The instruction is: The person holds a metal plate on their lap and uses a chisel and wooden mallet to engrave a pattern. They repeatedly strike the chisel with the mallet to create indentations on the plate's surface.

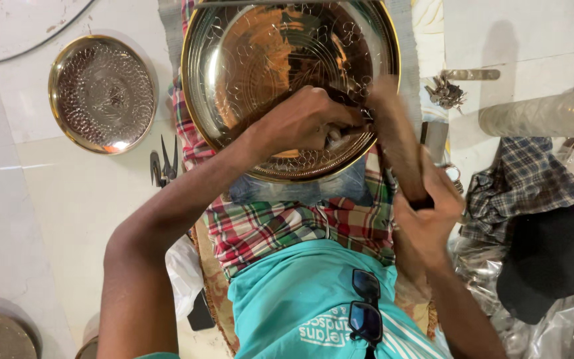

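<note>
1. brass plate point(260, 73), large, round and engraved with fine patterns, rests tilted on the person's lap over a checked cloth point(267, 223), its lower rim towards the body.
2. left hand point(300, 123) lies on the lower part of the plate, fingers curled shut around a small tool point(333, 137) pressed against the metal; what kind of tool cannot be told, since the fingers hide most of it.
3. right hand point(426, 213) is closed around the handle end of a wooden mallet point(396, 133), whose blurred head sits just above the small tool near the plate's right rim.
4. judging by its look, the plate is stiff, fairly heavy sheet metal with a polished, slippery face; it should not break, but it would probably dent or scratch easily. the rolled rim looks like the safest place to take hold, with the lap steadying it from below.
5. on the pale floor to the left lies a smaller hammered metal plate point(103, 93), well apart, and a pair of pliers point(164, 163) lies near the person's knee.
6. to the right are a plaid shirt point(526, 179), a black cap point(556, 259) and a roll of clear plastic point(543, 113); folded sunglasses point(365, 306) hang on the teal shirt.
</note>
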